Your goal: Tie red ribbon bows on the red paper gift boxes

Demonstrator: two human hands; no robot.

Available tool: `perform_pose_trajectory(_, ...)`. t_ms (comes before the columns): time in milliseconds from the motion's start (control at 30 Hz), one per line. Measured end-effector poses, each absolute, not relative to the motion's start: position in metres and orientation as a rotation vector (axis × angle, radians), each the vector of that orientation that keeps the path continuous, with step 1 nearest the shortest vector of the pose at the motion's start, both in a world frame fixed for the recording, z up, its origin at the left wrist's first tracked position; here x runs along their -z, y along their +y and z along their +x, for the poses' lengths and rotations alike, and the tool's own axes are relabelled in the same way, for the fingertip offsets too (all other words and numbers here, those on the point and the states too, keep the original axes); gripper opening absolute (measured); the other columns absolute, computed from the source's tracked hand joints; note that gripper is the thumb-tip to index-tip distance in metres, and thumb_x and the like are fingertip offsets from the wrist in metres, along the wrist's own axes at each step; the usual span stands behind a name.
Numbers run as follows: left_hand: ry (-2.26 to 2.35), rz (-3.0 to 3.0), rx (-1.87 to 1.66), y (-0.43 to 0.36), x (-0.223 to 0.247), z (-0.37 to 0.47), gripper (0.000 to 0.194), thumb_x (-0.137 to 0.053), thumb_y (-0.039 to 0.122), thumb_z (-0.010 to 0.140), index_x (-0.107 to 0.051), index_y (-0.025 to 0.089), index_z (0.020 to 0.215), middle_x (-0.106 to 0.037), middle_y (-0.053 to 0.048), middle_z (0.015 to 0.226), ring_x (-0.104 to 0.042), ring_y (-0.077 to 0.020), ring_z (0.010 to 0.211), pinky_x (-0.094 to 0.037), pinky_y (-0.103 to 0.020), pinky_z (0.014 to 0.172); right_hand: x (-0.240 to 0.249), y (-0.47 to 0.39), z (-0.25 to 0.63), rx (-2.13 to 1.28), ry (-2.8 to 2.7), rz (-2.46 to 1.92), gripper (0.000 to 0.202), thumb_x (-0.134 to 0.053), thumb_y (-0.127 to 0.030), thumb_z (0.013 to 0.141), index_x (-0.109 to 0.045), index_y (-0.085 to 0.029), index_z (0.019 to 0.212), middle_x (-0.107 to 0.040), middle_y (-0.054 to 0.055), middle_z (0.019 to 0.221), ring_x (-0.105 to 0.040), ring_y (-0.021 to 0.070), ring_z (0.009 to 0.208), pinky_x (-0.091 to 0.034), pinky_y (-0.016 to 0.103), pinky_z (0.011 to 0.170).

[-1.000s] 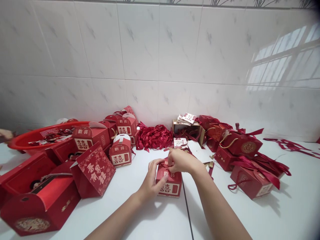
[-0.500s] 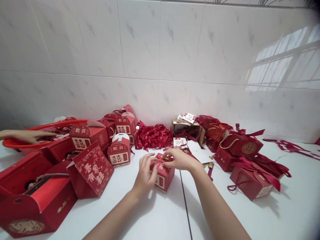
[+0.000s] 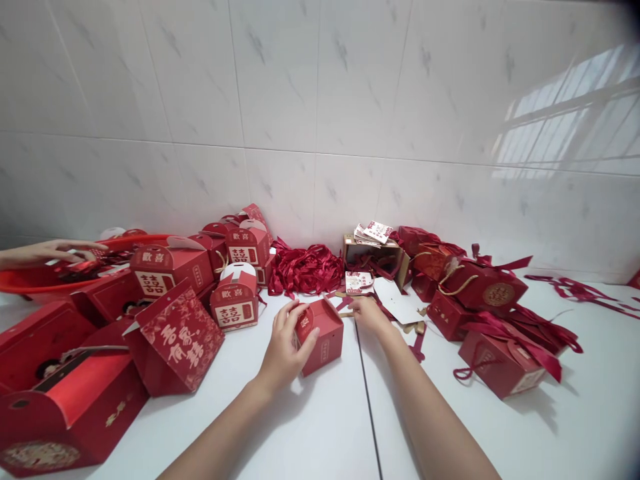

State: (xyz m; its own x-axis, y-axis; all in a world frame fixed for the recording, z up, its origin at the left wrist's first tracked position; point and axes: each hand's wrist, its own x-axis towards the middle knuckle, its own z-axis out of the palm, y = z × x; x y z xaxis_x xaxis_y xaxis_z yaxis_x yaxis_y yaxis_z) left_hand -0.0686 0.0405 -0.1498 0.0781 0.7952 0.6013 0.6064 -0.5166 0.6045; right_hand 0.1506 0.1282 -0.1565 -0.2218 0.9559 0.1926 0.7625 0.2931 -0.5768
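My left hand (image 3: 289,341) grips the left side of a small red gift box (image 3: 325,340) standing on the white table, its fingers at the rounded lid flap and its thumb on the near side. To the right of the box, my right hand (image 3: 369,315) reaches down to the table by some ribbon strips (image 3: 345,303). Its fingertips are bunched there; what they pinch, if anything, is too small to make out. A white card (image 3: 397,300) lies just beyond that hand, with dark red and gold ribbon pieces around it.
Several red boxes crowd the left, some open like the large one (image 3: 75,413). Another person's hand (image 3: 70,252) is over an orange basket (image 3: 30,283). A heap of red ribbon (image 3: 307,268) lies by the wall. Ribbon-tied boxes (image 3: 500,360) stand at right, near a cardboard box (image 3: 373,257).
My right hand has left the box top and moved right, down to the ribbon strips. The box has turned under my left hand. The other person's hand has lifted slightly over the basket.
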Motion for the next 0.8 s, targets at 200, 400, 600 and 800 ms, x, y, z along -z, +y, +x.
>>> perform_pose_trajectory(200,1.374,2.191,-1.364,0.047,0.148,-0.078,0.039,-0.043,0.012,0.077,-0.056,0.019,0.113,-0.05,-0.012,0.128,-0.046,-0.0278,0.123,-0.037,-0.048,0.104,0.165,0.138,0.096,-0.258,-2.122,-1.528,0.032,-0.055,-0.031,0.09,-0.055,-0.017,0.118,-0.054,0.009,0.125,-0.055,0.0233,0.109,-0.047,0.046,0.091)
perform_pose_trajectory(400,1.35,2.275,-1.334,0.047,0.15,-0.083,0.043,-0.039,0.009,0.076,-0.058,0.017,0.113,-0.054,-0.013,0.127,-0.048,-0.0279,0.122,-0.038,-0.048,0.105,0.161,0.169,0.065,-0.233,-1.984,-1.585,0.031,-0.054,-0.032,0.091,-0.054,-0.019,0.119,-0.054,0.009,0.124,-0.057,0.0219,0.105,-0.049,0.044,0.089)
perform_pose_trajectory(600,1.32,2.259,-1.362,0.048,0.154,-0.082,0.045,-0.04,0.008,0.075,-0.059,0.02,0.114,-0.055,-0.011,0.128,-0.047,-0.0273,0.123,-0.036,-0.049,0.107,0.164,0.187,0.062,-0.456,-1.712,-1.571,0.032,-0.055,-0.032,0.09,-0.054,-0.017,0.119,-0.056,0.009,0.121,-0.058,0.0214,0.102,-0.05,0.043,0.085)
perform_pose_trajectory(800,1.32,2.254,-1.386,0.047,0.155,-0.083,0.044,-0.041,0.007,0.076,-0.06,0.02,0.113,-0.056,-0.01,0.127,-0.048,-0.0266,0.123,-0.039,-0.047,0.105,0.16,0.197,0.055,-0.843,-1.532,-1.355,0.033,-0.055,-0.032,0.09,-0.054,-0.016,0.118,-0.057,0.008,0.118,-0.06,0.0205,0.098,-0.052,0.041,0.082)
